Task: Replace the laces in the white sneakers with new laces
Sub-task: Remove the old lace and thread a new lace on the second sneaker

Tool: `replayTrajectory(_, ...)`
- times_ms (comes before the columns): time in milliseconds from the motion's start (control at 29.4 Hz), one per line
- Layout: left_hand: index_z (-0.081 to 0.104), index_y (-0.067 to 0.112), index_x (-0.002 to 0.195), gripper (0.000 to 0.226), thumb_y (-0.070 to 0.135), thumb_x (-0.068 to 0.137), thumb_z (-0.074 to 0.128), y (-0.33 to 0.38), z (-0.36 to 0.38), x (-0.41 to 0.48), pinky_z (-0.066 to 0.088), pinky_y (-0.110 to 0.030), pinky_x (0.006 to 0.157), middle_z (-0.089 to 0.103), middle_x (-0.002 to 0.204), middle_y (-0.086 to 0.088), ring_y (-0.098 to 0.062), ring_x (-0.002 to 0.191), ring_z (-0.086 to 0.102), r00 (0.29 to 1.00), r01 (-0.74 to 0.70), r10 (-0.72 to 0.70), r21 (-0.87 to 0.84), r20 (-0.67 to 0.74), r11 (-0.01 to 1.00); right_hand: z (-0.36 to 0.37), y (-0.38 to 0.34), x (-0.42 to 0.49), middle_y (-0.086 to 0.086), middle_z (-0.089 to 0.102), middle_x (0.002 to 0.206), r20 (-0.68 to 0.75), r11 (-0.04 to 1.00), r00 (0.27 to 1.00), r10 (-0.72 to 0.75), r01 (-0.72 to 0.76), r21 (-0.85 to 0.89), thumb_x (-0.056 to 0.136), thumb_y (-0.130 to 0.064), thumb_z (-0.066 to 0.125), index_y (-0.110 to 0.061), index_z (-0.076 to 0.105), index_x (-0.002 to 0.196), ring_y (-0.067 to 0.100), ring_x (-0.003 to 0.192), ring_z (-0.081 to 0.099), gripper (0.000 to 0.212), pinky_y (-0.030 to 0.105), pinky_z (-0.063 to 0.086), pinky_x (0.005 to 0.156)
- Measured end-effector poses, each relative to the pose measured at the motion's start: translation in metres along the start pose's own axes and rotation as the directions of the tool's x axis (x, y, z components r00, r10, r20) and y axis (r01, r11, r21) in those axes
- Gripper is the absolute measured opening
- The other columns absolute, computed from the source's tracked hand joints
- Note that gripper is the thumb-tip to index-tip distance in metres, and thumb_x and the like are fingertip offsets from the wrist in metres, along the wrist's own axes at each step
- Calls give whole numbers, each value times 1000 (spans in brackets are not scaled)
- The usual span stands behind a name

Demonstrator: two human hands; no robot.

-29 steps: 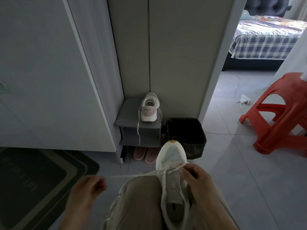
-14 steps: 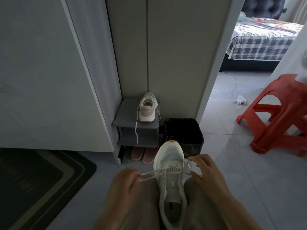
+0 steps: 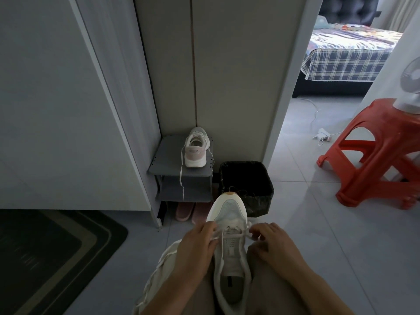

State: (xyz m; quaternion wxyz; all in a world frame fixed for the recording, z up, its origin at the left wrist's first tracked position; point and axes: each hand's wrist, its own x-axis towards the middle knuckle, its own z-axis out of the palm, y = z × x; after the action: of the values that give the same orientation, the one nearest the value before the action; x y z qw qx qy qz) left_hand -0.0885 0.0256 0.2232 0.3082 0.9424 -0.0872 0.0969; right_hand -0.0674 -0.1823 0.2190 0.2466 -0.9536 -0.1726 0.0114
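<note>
Head view, lower centre: white mesh sneaker on lap, toe away. Grip: left hand and right hand each pinch white flat lace beside lowest eyelets. Judgement: even both ends, keep lace untwisted, snug bar before crossing. Second white-pink sneaker on grey shelf, mid-frame.

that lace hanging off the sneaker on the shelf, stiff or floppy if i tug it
Probably floppy: the lace hangs limp over the shelf edge. It seems to run from the sneaker near that edge, so a tug might drag the shoe off.
</note>
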Motion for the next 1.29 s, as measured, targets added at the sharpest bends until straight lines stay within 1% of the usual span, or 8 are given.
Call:
replayTrajectory(136, 57, 15, 82, 12, 23, 90, 56, -12, 0, 0, 33, -10, 62, 44, 75, 17, 4, 68, 45, 999, -13, 15, -47, 50, 999, -6, -4, 4, -20, 47, 80, -46, 998, 999, -29, 27, -57, 85, -30, 61, -23, 67, 88, -6, 74, 35, 10, 13, 29, 78)
replayTrajectory(442, 56, 29, 63, 21, 36, 77, 41, -83, -47, -33, 33, -12, 52, 42, 64, 23, 9, 55, 39, 998, 29, -20, 173, -55, 984, -51, -15, -2, -29, 45, 84, 114, 990, 986, -118, 126, -66, 85, -36, 58, -33, 66, 98, -7, 82, 38, 15, 9, 28, 75)
replayTrajectory(579, 43, 36, 63, 28, 22, 65, 66, -75, -41, -36, 22, -8, 56, 39, 61, 20, 4, 51, 37, 998, 32, -39, 146, 40, 989, -44, -28, 5, -27, 46, 85, 82, 990, 987, -140, 140, 8, 87, -33, 59, -28, 69, 95, -6, 84, 43, 14, 9, 34, 72)
replayTrajectory(715, 48, 37, 96, 27, 39, 70, 46, -45, -25, -23, 33, -5, 64, 61, 81, 21, -3, 78, 52, 997, -25, 15, 125, 78, 992, -51, -32, 8, -20, 53, 76, 89, 993, 989, -118, 116, 28, 87, -32, 60, -27, 69, 89, -2, 75, 48, 11, 11, 38, 68)
replayTrajectory(851, 55, 29, 115, 36, 44, 88, 37, -11, 0, 1, 31, -24, 102, 54, 109, 19, 3, 102, 46, 986, 17, -14, -22, 166, 1000, -59, -35, 11, -17, 55, 80, 114, 995, 989, -95, 92, 28, 88, -33, 58, -28, 68, 92, 0, 74, 49, 12, 11, 39, 68)
replayTrajectory(919, 55, 30, 95, 7, 32, 91, 49, -6, 8, 12, 39, -32, 97, 54, 89, 19, 1, 87, 50, 989, 69, -59, -68, 139, 995, -60, -37, 12, -17, 54, 80, 115, 995, 989, -95, 93, 24, 88, -32, 58, -28, 68, 93, -2, 74, 49, 12, 11, 39, 69)
replayTrajectory(1021, 44, 32, 76, 19, 26, 88, 58, -8, 7, 16, 43, -31, 88, 47, 67, 17, 4, 65, 45, 983, 152, -138, -117, 120, 981, -60, -38, 14, -21, 52, 80, 115, 996, 990, -86, 83, 26, 89, -31, 56, -29, 69, 94, -5, 75, 50, 14, 10, 39, 70)
replayTrajectory(1293, 58, 20, 73, 34, 49, 78, 41, -41, -27, -8, 35, -11, 63, 48, 68, 16, 3, 65, 46, 988, 98, -86, -95, 130, 991, -51, -46, 25, -24, 52, 84, 144, 998, 988, -55, 50, 39, 88, -30, 59, -28, 65, 101, -5, 73, 51, 15, 9, 43, 68)
